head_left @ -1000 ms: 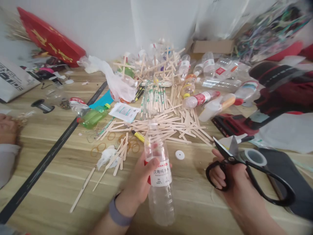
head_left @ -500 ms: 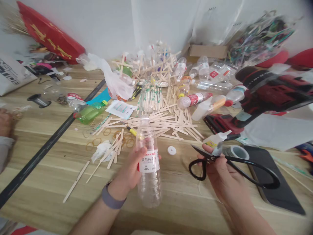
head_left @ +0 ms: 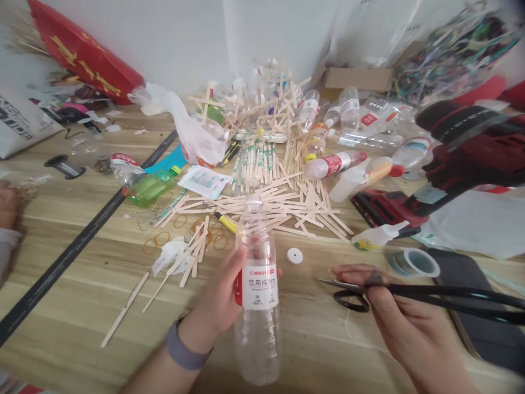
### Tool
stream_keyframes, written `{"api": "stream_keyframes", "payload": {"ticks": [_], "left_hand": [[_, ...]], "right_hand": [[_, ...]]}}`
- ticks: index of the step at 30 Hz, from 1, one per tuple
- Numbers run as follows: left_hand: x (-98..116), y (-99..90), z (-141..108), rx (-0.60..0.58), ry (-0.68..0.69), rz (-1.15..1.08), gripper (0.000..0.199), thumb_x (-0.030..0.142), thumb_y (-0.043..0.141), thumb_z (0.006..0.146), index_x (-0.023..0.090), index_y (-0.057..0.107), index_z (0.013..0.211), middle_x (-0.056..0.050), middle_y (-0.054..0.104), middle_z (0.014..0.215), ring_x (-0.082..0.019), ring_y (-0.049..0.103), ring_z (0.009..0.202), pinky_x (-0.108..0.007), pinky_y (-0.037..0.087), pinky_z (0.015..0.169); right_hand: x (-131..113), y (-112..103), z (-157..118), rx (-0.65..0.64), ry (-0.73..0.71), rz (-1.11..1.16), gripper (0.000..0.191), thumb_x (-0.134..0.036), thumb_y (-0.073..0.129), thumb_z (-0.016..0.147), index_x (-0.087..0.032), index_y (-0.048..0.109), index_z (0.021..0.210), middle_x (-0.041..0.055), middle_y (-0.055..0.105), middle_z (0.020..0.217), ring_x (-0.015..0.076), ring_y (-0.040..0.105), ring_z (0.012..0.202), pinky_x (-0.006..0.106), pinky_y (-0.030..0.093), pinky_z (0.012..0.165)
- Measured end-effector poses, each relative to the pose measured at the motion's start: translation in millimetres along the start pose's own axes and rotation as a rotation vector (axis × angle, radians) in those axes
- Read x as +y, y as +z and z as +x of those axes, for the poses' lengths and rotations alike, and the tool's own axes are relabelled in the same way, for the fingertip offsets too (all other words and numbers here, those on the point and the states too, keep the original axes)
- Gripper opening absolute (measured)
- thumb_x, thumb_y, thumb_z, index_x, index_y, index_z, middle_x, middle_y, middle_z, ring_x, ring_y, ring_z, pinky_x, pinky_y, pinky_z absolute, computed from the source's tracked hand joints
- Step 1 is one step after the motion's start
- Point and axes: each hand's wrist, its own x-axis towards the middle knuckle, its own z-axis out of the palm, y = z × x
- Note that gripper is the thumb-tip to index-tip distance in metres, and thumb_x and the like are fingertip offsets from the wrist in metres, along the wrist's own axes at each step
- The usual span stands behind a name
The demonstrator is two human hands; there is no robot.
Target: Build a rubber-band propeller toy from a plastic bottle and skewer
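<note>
My left hand (head_left: 223, 293) is closed around an upright clear plastic water bottle (head_left: 258, 328) with a red and white label, its capped or open neck pointing away from me. In my right hand (head_left: 406, 312) is a pair of black-handled scissors (head_left: 356, 290), gripped near the pivot with the points toward the bottle. The blades are apart from the bottle. A small white disc (head_left: 294, 255) with a centre hole lies on the table beyond, between both hands.
Many wooden craft sticks (head_left: 262, 205) are heaped ahead. On the right are a red cordless drill (head_left: 455, 164), a glue bottle (head_left: 377, 236), a tape roll (head_left: 414, 262) and a dark tablet-like slab (head_left: 484, 328). A green bottle (head_left: 150, 186) lies left. Another person's hand (head_left: 7, 205) shows at the left edge.
The bottle in my left hand has come nearer and slightly right. My right hand has lowered and turned the scissors, so they now appear more edge-on and level.
</note>
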Motion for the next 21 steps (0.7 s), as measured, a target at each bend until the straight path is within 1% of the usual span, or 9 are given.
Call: {"api": "stream_keyframes", "payload": {"ticks": [2,3,5,7,10,13,16,18,21], "left_hand": [[0.3,1.0,0.1,-0.013,-0.048,-0.051,0.049,0.059,0.068,0.077,0.025,0.068,0.114,-0.007,0.073,0.095,-0.026,0.072,0.083,-0.032,0.056,0.064],[0.6,1.7,0.1,-0.018,-0.078,-0.076,0.049,0.059,0.071,0.075,0.026,0.068,0.112,-0.005,0.073,0.093,-0.024,0.071,0.081,-0.031,0.055,0.062],[1.2,2.9,-0.1,-0.027,-0.094,-0.103,0.048,0.057,0.073,0.073,0.025,0.069,0.108,-0.005,0.073,0.09,-0.022,0.07,0.075,-0.028,0.054,0.057],[1.6,3.6,-0.4,-0.057,-0.11,-0.126,0.045,0.055,0.074,0.072,0.022,0.07,0.103,-0.005,0.073,0.093,-0.021,0.07,0.072,-0.027,0.053,0.056],[1.6,4.2,-0.7,-0.112,-0.122,-0.162,0.04,0.049,0.075,0.073,0.022,0.07,0.103,-0.005,0.074,0.097,-0.02,0.07,0.072,-0.028,0.054,0.058],[1.7,4.9,-0.6,-0.129,-0.12,-0.183,0.037,0.046,0.077,0.072,0.023,0.071,0.101,-0.003,0.075,0.089,-0.02,0.071,0.079,-0.028,0.055,0.065],[1.3,5.7,-0.1,-0.134,-0.141,-0.18,0.037,0.046,0.079,0.07,0.024,0.073,0.099,-0.002,0.076,0.088,-0.02,0.071,0.078,-0.028,0.054,0.066],[0.4,6.0,0.1,-0.134,-0.151,-0.181,0.037,0.045,0.08,0.07,0.024,0.073,0.099,-0.001,0.076,0.088,-0.019,0.071,0.076,-0.028,0.054,0.067],[-1.1,5.4,-0.2,-0.131,-0.142,-0.199,0.036,0.046,0.078,0.073,0.026,0.073,0.102,0.0,0.075,0.091,-0.018,0.071,0.077,-0.028,0.055,0.068]], "right_hand": [[-14.1,-4.2,6.6,-0.046,-0.051,-0.145,0.025,-0.035,0.054,0.096,-0.032,0.078,0.099,0.0048,0.076,0.097,0.0253,0.071,0.091,0.034,0.061,0.077],[-20.9,-5.3,10.6,-0.067,-0.091,-0.206,0.025,-0.035,0.054,0.096,-0.032,0.078,0.099,0.0047,0.076,0.096,0.0249,0.072,0.087,0.032,0.061,0.071],[-33.6,-4.7,19.3,-0.106,-0.189,-0.284,0.025,-0.037,0.055,0.094,-0.03,0.079,0.092,0.0046,0.076,0.087,0.0235,0.072,0.077,0.029,0.06,0.059],[-44.2,0.1,28.0,-0.134,-0.271,-0.325,0.024,-0.036,0.055,0.094,-0.027,0.077,0.089,0.0048,0.075,0.083,0.0227,0.072,0.072,0.03,0.06,0.059],[-54.9,12.0,38.6,-0.197,-0.337,-0.385,0.02,-0.026,0.053,0.094,-0.021,0.072,0.091,0.0062,0.075,0.087,0.0213,0.071,0.076,0.03,0.06,0.065],[-57.8,22.6,43.4,-0.219,-0.389,-0.438,0.02,-0.018,0.05,0.094,-0.018,0.069,0.095,0.0073,0.075,0.089,0.0206,0.072,0.08,0.028,0.058,0.065],[-53.8,27.5,41.6,-0.193,-0.445,-0.505,0.022,-0.021,0.047,0.097,-0.018,0.069,0.096,0.0073,0.074,0.084,0.0216,0.072,0.073,0.028,0.056,0.056],[-50.0,28.0,38.3,-0.2,-0.441,-0.534,0.025,-0.024,0.045,0.099,-0.019,0.069,0.095,0.0077,0.074,0.085,0.0214,0.071,0.07,0.027,0.052,0.049],[-46.9,26.4,34.7,-0.226,-0.394,-0.556,0.024,-0.025,0.045,0.099,-0.021,0.069,0.096,0.0072,0.073,0.086,0.0206,0.07,0.069,0.026,0.051,0.049]]}}
